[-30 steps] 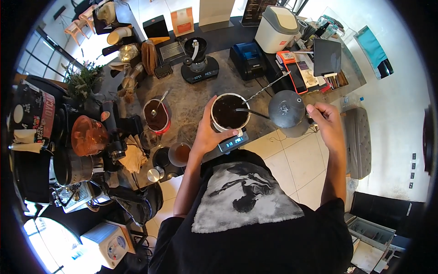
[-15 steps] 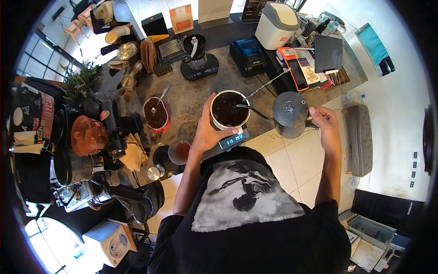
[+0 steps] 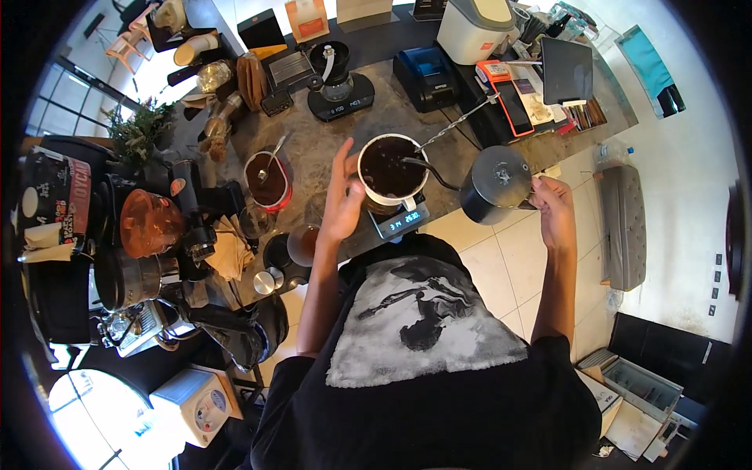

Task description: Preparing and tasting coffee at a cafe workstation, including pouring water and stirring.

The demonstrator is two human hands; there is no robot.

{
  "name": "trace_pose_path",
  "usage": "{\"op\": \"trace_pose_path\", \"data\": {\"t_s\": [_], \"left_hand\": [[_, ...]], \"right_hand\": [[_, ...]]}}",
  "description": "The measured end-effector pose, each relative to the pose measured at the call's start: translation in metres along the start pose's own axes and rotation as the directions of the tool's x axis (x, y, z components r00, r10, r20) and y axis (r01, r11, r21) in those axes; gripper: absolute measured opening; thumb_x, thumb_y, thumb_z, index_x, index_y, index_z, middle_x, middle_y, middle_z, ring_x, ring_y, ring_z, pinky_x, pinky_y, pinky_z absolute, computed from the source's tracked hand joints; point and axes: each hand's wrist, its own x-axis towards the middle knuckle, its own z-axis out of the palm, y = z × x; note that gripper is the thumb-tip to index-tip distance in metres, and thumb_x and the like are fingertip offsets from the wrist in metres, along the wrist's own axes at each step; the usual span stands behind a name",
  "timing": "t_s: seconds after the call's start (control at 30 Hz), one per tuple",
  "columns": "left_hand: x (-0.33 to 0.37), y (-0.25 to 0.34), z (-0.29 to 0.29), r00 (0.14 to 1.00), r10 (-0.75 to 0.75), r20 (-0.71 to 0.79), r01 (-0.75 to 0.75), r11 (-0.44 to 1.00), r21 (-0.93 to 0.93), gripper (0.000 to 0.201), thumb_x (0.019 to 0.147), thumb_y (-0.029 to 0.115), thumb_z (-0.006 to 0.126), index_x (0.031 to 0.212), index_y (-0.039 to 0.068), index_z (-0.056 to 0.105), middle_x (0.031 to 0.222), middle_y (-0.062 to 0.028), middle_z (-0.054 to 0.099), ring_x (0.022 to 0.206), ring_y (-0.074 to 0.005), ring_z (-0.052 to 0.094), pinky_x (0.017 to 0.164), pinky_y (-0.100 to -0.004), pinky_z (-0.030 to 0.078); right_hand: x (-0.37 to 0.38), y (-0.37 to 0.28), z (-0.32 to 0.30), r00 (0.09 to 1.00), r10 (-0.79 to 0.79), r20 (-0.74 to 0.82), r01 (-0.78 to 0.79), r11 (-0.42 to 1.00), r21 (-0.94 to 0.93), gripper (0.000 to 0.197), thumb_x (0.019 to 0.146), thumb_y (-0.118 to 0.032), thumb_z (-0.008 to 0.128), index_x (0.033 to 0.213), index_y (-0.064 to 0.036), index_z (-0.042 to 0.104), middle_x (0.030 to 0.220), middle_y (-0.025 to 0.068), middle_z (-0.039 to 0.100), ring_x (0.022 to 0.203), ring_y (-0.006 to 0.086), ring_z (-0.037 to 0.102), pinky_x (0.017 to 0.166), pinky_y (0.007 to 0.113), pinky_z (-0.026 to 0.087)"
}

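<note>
My right hand (image 3: 553,211) grips the handle of a black gooseneck kettle (image 3: 479,205). Its thin spout reaches over the rim of a white coffee dripper (image 3: 410,201) filled with dark, wet coffee. Whether water is flowing is too small to tell. A long twisted bar spoon (image 3: 458,121) leans out of the dripper to the upper right. Under the dripper, partly hidden, is a digital scale (image 3: 401,222) with a lit display. Just left of the dripper, my left hand (image 3: 341,200) is open, fingers raised and thumb apart; light contact with the wall cannot be ruled out.
A red cup (image 3: 269,182) with brown powder and a spoon stands left, near a glass (image 3: 304,245) of brown liquid. Farther back are a second scale (image 3: 340,106) bearing a glass vessel, and a black printer (image 3: 425,80). An orange-hoppered grinder (image 3: 151,223) stands far left.
My left hand has loosened from around the dripper, its thumb coming off the near side. The kettle has shifted slightly left and up with my right hand, its spout still over the coffee.
</note>
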Motion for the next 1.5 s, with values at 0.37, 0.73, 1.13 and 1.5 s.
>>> {"op": "trace_pose_path", "data": {"t_s": [0.37,0.73,1.13,1.5], "left_hand": [[-0.007,0.001,0.002,0.982,-0.074,-0.173,0.089,0.993,0.081,0.07,0.101,0.057,0.027,0.144,0.002,0.036,0.132,-0.0183,0.052,0.12,-0.0256,0.051,0.092,-0.0356,0.045],[-0.019,-0.005,0.009,0.935,-0.151,-0.321,0.183,0.981,0.071,0.062,0.103,0.05,0.027,0.138,0.002,0.045,0.125,-0.015,0.057,0.113,-0.0223,0.056,0.086,-0.0324,0.047],[-0.034,-0.021,0.019,0.834,-0.139,-0.534,0.133,0.99,-0.051,0.022,0.101,0.025,0.05,0.101,0.005,0.057,0.112,-0.0083,0.065,0.1,-0.0135,0.058,0.08,-0.0282,0.046],[-0.043,-0.023,0.039,0.753,-0.111,-0.648,0.122,0.992,-0.029,0.022,0.101,0.026,0.051,0.094,0.005,0.057,0.103,-0.0057,0.066,0.095,-0.0115,0.058,0.077,-0.0272,0.046]], "right_hand": [[-0.012,0.026,-0.003,0.999,0.0,-0.054,0.009,0.986,0.169,0.029,0.09,-0.017,0.06,0.064,-0.0105,0.049,0.061,-0.0063,0.038,0.057,0.0057,0.03,0.056,0.024,0.023],[-0.025,0.045,-0.012,0.996,0.001,-0.094,0.031,0.942,0.335,0.027,0.089,-0.013,0.059,0.064,-0.0089,0.048,0.063,-0.0043,0.04,0.059,0.0068,0.032,0.059,0.024,0.026],[-0.033,0.066,-0.029,0.975,0.019,-0.221,0.083,0.894,0.44,0.03,0.089,-0.012,0.055,0.063,-0.0112,0.039,0.061,-0.0033,0.035,0.059,0.0087,0.032,0.058,0.026,0.027],[0.007,0.125,-0.051,0.978,0.052,-0.202,0.045,0.892,0.449,0.024,0.087,-0.008,0.055,0.065,-0.0088,0.044,0.063,-0.003,0.038,0.059,0.0085,0.034,0.058,0.026,0.028]]}}
